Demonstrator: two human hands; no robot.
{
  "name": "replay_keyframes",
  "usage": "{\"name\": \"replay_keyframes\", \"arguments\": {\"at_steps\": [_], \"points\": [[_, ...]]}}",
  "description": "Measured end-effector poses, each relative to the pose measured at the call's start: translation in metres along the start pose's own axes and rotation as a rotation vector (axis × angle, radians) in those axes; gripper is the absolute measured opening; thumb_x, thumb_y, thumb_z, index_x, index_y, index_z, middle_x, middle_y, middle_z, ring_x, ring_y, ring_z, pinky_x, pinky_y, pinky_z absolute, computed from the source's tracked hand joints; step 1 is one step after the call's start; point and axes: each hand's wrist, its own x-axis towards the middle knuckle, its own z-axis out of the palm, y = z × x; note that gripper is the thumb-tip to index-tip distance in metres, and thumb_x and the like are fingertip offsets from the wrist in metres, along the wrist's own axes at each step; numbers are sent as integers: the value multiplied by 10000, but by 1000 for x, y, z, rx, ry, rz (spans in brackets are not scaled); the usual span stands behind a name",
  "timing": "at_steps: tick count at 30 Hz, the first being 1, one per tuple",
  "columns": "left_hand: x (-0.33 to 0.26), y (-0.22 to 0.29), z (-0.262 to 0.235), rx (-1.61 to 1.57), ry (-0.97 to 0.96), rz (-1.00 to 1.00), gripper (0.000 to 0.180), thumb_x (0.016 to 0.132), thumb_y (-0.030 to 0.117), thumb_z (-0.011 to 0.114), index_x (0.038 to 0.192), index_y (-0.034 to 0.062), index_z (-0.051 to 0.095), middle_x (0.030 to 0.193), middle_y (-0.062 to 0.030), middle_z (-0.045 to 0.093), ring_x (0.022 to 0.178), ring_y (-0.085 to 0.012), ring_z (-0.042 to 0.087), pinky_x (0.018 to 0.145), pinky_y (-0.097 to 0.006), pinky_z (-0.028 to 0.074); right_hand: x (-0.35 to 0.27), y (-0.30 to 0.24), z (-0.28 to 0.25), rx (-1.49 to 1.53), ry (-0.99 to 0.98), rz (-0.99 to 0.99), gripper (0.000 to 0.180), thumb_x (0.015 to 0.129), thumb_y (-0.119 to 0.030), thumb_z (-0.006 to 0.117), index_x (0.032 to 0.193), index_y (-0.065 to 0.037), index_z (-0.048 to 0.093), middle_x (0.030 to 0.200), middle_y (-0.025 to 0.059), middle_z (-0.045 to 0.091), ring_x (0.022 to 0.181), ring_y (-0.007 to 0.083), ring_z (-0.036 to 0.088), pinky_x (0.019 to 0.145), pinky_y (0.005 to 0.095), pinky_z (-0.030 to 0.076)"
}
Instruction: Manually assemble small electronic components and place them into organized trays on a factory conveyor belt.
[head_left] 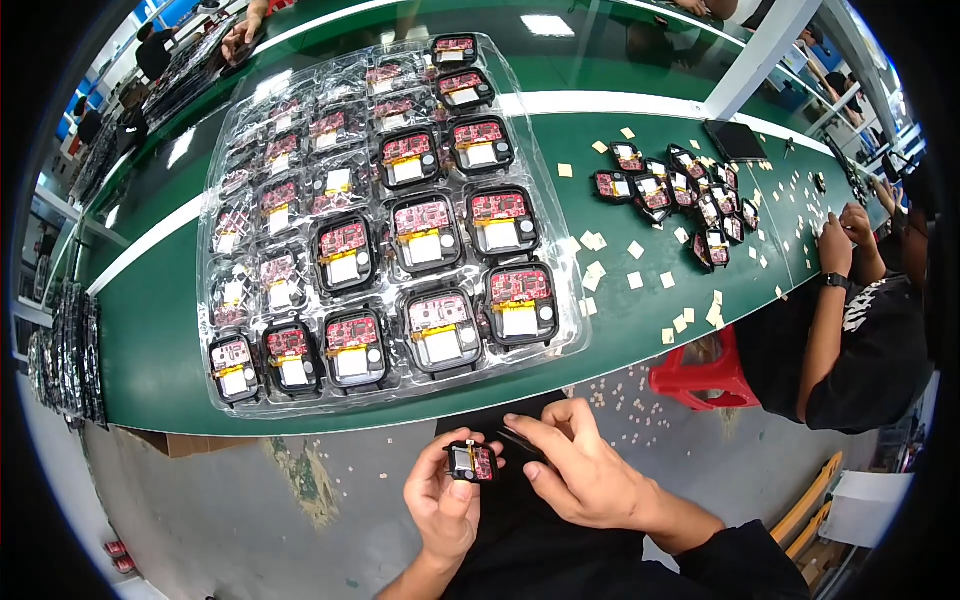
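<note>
The left hand (443, 497) is gripping a small black module (471, 462) while the right hand (580, 470) is pinching dark tweezers (522, 442) beside it (many loaded modules are waiting in the clear tray (570, 335) ahead).

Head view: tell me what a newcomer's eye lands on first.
The clear tray on the green table stands out first, filled with rows of small black units showing red boards. Below the table edge, the left hand holds one such unit, and the right hand holds a dark slim tool beside it. To the right, loose units and pale scraps lie before a seated co-worker.
</note>
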Motion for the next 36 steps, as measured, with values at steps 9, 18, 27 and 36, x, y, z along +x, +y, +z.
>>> {"name": "replay_keyframes", "arguments": {"at_steps": [9, 18, 27, 36], "points": [[5, -7, -6, 120, -2, 61, 615, 919, 263, 740, 1367, -68, 480, 1275, -229, 596, 1111, -384, 688, 887, -465, 634, 0, 14, 6, -150, 123, -151, 449, 835, 15, 743, 1273, 17, 645, 885, 96, 676, 700, 252, 636, 638, 345, 544], [5, -10, -12, 143, -17, 53, 603, 910, 229, 766, 1364, -60, 494, 1298, -230, 595, 1142, -395, 676, 887, -467, 633, 6, 25, 6, -437, 218, -363, 318, 774, -69, 756, 1084, 1, 741, 966, 57, 710, 636, 145, 593, 546, 278, 504], [6, -10, -11, 177, -19, 31, 609, 911, 228, 761, 1371, -69, 493, 1305, -232, 594, 1100, -344, 685, 879, -468, 627, 7, 29, 5, -341, 194, -288, 319, 763, -13, 769, 1079, 2, 733, 916, 73, 713, 634, 180, 624, 569, 303, 538], [4, -2, -6, 143, -29, -49, 575, 902, 197, 779, 1335, -105, 551, 1343, -210, 565, 1292, -304, 575, 1097, -447, 476, 6, 36, 7, -84, 172, -222, 311, 775, 25, 762, 1081, 13, 708, 933, 102, 732, 695, 242, 686, 608, 338, 567]]}}
